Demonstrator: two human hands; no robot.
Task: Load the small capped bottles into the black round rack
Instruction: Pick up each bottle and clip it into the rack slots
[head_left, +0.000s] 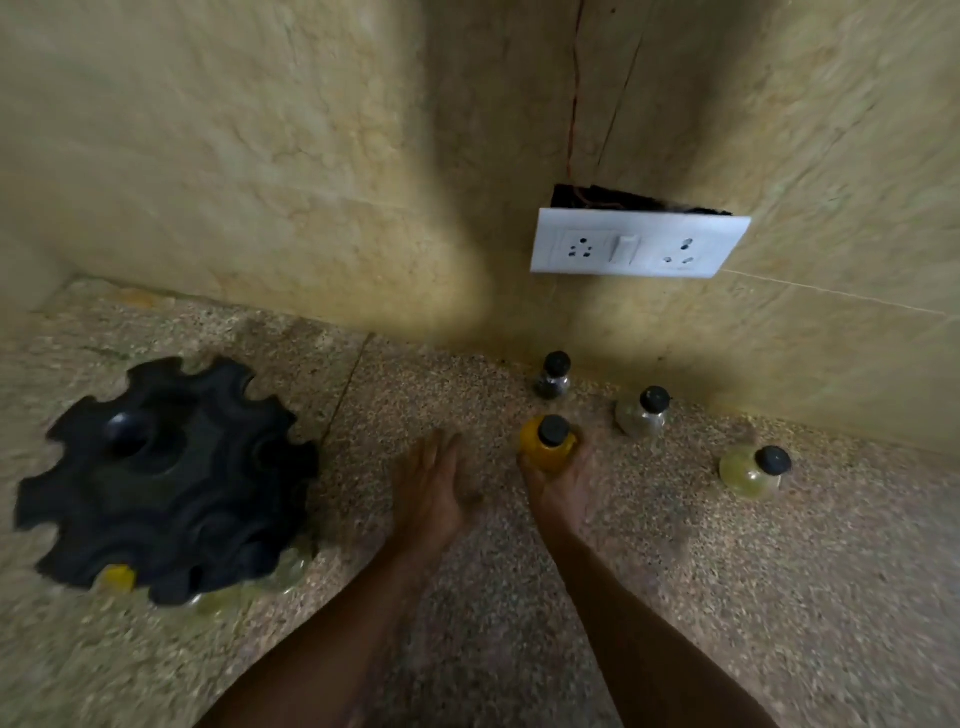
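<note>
Grasping the orange bottle (546, 451), apparently, is the right hand (558, 480) — left hand (431, 480) relaxed, grip released.

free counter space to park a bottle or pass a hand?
Bare speckled counter near the right forearm, and a strip between the black round rack and the open left hand. Crowded by the wall: the right hand grips the yellow black-capped bottle, other bottles beside it.
</note>
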